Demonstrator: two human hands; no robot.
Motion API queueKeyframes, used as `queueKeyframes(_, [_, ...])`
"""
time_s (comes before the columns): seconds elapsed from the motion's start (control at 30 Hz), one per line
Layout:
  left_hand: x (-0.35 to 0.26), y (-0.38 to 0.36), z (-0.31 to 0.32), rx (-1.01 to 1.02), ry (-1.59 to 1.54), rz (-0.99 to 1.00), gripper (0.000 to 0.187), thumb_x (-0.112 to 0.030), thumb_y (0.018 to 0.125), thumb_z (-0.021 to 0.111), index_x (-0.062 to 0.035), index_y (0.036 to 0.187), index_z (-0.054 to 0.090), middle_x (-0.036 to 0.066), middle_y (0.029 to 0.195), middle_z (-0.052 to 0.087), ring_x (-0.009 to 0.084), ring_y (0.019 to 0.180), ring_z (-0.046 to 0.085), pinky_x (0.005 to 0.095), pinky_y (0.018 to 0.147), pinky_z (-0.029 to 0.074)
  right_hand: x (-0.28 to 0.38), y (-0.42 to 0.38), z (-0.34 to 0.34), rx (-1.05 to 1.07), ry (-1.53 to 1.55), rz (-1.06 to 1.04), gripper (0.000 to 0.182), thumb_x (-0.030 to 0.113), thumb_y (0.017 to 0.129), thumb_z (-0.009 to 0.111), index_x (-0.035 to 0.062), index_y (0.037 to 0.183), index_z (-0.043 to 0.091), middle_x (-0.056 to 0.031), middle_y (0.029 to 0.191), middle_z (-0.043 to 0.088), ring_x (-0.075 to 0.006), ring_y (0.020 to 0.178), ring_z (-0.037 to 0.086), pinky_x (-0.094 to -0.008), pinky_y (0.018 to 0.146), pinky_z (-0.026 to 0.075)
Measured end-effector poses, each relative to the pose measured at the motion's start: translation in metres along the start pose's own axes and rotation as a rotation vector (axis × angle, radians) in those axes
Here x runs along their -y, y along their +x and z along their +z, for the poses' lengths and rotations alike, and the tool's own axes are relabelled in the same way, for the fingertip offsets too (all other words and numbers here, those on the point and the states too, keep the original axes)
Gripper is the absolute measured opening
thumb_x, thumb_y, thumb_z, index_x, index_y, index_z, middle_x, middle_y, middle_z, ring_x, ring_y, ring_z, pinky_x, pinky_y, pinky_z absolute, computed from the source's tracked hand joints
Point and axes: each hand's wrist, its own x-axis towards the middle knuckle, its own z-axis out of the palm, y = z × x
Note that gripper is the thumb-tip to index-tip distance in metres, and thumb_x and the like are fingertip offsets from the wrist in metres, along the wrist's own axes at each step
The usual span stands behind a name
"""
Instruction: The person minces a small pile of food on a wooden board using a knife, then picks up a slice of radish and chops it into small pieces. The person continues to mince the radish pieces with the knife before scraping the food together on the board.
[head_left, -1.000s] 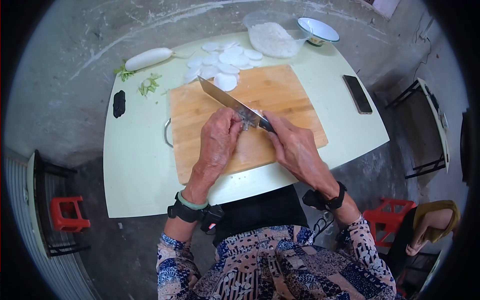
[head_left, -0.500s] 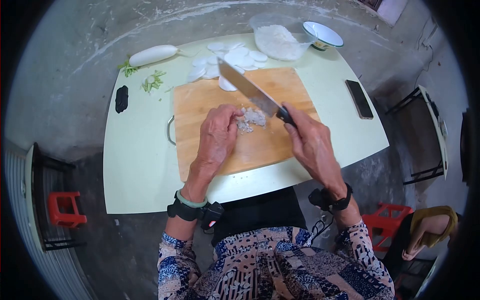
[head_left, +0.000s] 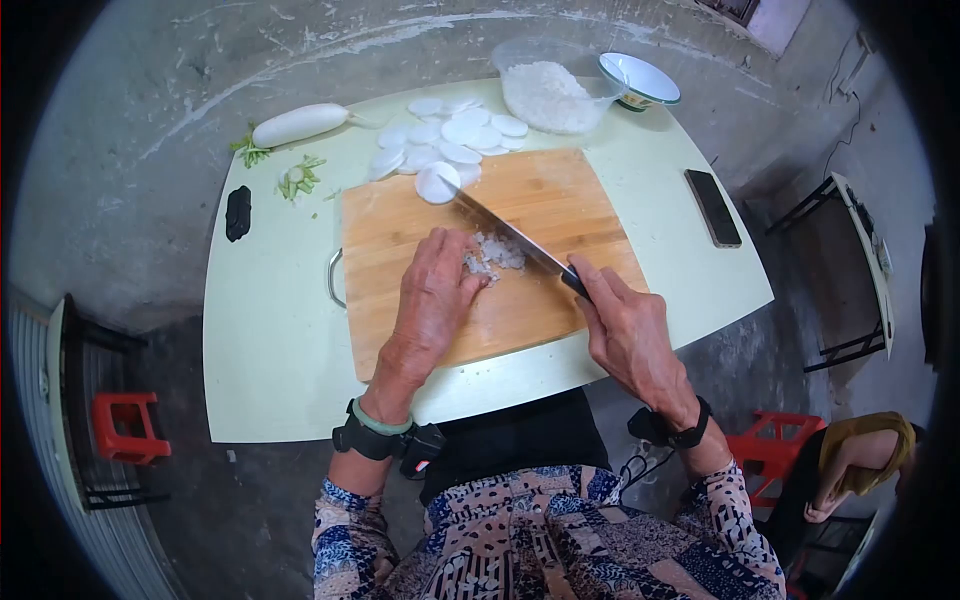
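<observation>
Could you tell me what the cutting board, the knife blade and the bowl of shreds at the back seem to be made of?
Cutting board: wood or bamboo, matte, with visible pale-brown grain strips. Knife blade: looks like steel, grey with a bright sheen; the right hand grips its dark handle. Bowl: probably clear plastic, since its white contents show through the wall.

A plain home cooking spot: bare concrete floor, a pale green table with a wooden cutting board, sliced radish at twelve o'clock, red plastic stools at eight and four.
</observation>
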Motion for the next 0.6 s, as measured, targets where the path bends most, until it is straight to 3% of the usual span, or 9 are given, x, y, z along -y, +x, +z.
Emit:
queueKeyframes(0.13, [0.0, -0.001, 0.0, -0.007, 0.048, 0.049, 0.037, 0.004, 0.083, 0.084, -0.0016, 0.112, 0.063, 0.015, 0.102, 0.063, 0.0318, 0.084, 0.069, 0.0427, 0.075, 0.057, 0.009, 0.005, -0.009, 0.012, 0.12, -0.002, 0.05, 0.001, 0.094, 0.069, 0.0039, 0.143, 0.059, -0.0165, 0.097, 0.069, -0.0394, 0.077, 0.071, -0.0485, 0.064, 0.056])
queueKeyframes(0.33, [0.003, 0.0, -0.004, -0.071, 0.067, -0.08, 0.023, 0.007, 0.088, 0.078, 0.0002, 0.104, 0.064, 0.015, 0.095, 0.063, 0.0321, 0.085, 0.07, 0.0432, 0.076, 0.056, 0.001, 0.013, -0.002, -0.013, 0.142, -0.036, 0.048, 0.001, 0.095, 0.069, 0.0038, 0.143, 0.06, -0.0177, 0.103, 0.072, -0.0399, 0.083, 0.073, -0.0476, 0.068, 0.058])
queueKeyframes(0.6, [0.005, 0.001, 0.001, -0.049, 0.063, 0.047, 0.015, 0.005, 0.089, 0.078, 0.0007, 0.1, 0.068, 0.014, 0.094, 0.064, 0.0316, 0.084, 0.07, 0.0431, 0.076, 0.057, 0.004, 0.018, 0.005, -0.001, 0.203, -0.017, 0.047, 0.001, 0.096, 0.069, 0.0017, 0.142, 0.061, -0.0218, 0.11, 0.073, -0.0428, 0.091, 0.073, -0.0496, 0.075, 0.058])
